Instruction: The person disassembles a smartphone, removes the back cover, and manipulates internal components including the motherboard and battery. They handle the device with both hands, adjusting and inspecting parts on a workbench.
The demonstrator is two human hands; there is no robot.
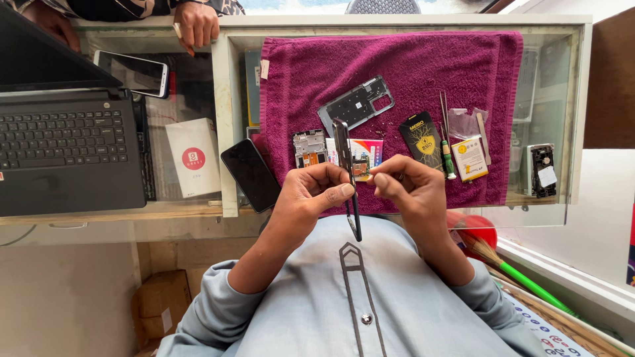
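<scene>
My left hand grips a dismantled phone body held on edge, above my lap and the near edge of a purple towel. My right hand pinches a thin tool against the phone's side; the tool itself is mostly hidden by my fingers. On the towel lie a grey phone back frame, a small circuit-board piece, a black battery pack, a green-handled screwdriver and a yellow-labelled packet.
A black phone lies at the towel's left edge on the glass counter. A laptop, a white box and a white phone sit left. Another person's hand rests at the far edge. A broom leans right.
</scene>
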